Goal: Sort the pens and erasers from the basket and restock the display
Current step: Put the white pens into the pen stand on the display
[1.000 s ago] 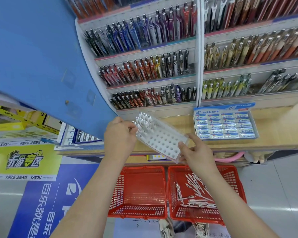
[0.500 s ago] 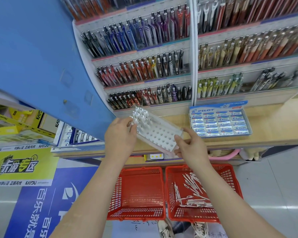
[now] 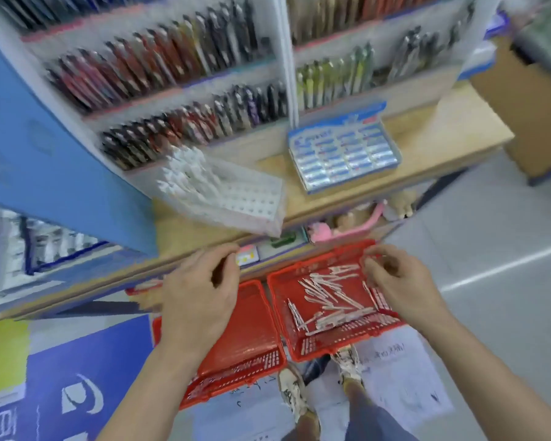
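Blurred display shelves (image 3: 172,74) of pens are rising behind a wooden counter (image 3: 427,144), where a white perforated rack (image 3: 245,198) is lying with a few white pens at its far end and an eraser box (image 3: 344,154) is sitting to its right. On the floor below, the loose pens (image 3: 328,300) are lying in the right red basket (image 3: 331,348), beside the left red basket (image 3: 252,345). The left hand (image 3: 198,300) is hovering with fingers loosely curled around nothing, while the right hand (image 3: 398,284) is bending its fingers at the right red basket's far corner, blur hiding any pinch.
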Motion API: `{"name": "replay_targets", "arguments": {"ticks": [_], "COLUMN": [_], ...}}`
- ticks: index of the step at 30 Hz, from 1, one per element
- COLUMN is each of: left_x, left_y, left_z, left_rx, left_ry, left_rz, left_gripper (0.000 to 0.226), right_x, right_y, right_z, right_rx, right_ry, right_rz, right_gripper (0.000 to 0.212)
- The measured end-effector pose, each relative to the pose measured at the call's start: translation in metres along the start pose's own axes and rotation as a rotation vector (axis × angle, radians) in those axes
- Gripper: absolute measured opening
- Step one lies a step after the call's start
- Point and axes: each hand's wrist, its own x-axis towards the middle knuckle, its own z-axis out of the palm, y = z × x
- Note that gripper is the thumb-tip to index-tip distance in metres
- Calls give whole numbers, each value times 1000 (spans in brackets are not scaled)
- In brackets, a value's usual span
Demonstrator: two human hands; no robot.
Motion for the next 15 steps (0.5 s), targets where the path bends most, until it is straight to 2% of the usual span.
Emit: {"name": "replay_targets", "arguments": {"ticks": [5,8,11,15], "left_x": [-50,-84,-114,-145], "left_y": [-51,-91,-137,-216], "left_z": [110,190,282,421], "left_rx": [62,108,145,253], "left_ry": [-404,-644,-816,-907], "left_rz": [-14,-51,-55,-33], "left_gripper": [18,20,20,27], "right_x": [-25,-16,18,95], "right_y": [109,176,248,364], "right_z": [14,37,70,133], "right_rx": [-68,-125,-213,-379], "right_ry": [-31,-72,-116,-173], "right_rz": [233,280,277,174], "right_gripper": [11,15,14,23]}}
